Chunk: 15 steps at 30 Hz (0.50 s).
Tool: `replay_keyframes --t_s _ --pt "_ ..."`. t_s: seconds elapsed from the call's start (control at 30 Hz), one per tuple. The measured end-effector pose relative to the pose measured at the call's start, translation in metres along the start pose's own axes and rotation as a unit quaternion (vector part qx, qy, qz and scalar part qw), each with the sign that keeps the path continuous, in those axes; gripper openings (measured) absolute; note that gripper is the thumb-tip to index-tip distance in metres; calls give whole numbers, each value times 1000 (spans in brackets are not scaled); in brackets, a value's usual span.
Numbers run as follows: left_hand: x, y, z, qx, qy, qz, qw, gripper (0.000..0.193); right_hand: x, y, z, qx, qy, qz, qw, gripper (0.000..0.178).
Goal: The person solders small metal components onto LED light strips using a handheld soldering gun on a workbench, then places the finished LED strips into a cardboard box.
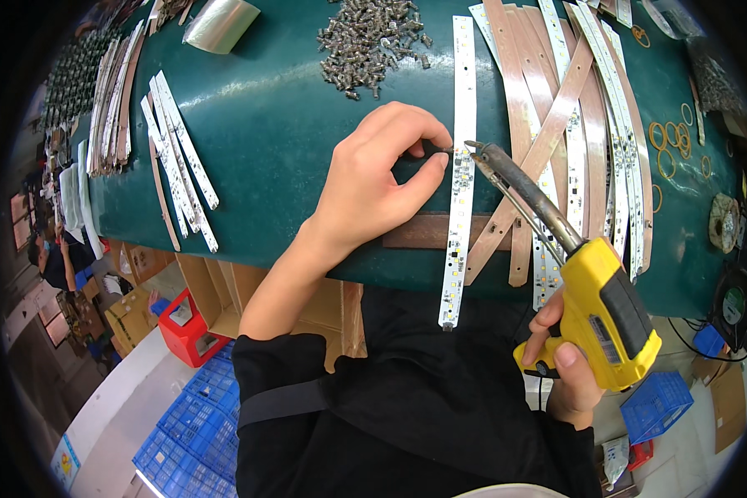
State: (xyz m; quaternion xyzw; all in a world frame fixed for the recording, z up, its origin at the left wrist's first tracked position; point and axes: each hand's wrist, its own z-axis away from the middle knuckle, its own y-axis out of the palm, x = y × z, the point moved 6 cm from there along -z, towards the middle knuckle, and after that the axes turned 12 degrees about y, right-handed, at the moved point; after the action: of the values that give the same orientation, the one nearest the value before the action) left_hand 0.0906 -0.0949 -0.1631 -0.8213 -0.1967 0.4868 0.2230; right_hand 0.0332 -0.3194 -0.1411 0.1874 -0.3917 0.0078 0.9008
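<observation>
1. Head view: white LED strip (461, 195) just R of ctr, long axis approx 12–6 o'clock, top end leaning slightly twd 1; lies across dark wooden bar (413, 231), lower end past the table's (261, 149) near edge.
2. Yellow soldering gun (591, 270): body twd 4 o'clock, tip aimed twd 11, right at the strip; contact can't tell.
3. Small label (603, 339) on gun's side, print too tiny to read.
4. L hand (378, 170): forearm slants up from approx 8 o'clock; thumb & index pinched on small dark part (449, 150) at strip's L edge, other fingers curled.
5. R hand (577, 378): approx 4 o'clock, fingers wrapped tight round gun grip, thumb up.
6. Metallic parts pile (367, 46) at 12; more strips (581, 133) approx 1–2.
</observation>
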Motion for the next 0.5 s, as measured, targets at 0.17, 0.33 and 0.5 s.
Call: replay_keyframes --t_s 0.17,0.33,0.5 --pt "1 3 -1 3 -4 -1 1000 14 -4 0 -1 -14 7 19 1000 84" --pt "1 3 0 6 -5 -4 1000 13 -6 0 -2 -10 29 29 999 83" --pt "2 4 0 7 -5 -2 1000 13 -5 -1 -1 -19 27 46 998 83"
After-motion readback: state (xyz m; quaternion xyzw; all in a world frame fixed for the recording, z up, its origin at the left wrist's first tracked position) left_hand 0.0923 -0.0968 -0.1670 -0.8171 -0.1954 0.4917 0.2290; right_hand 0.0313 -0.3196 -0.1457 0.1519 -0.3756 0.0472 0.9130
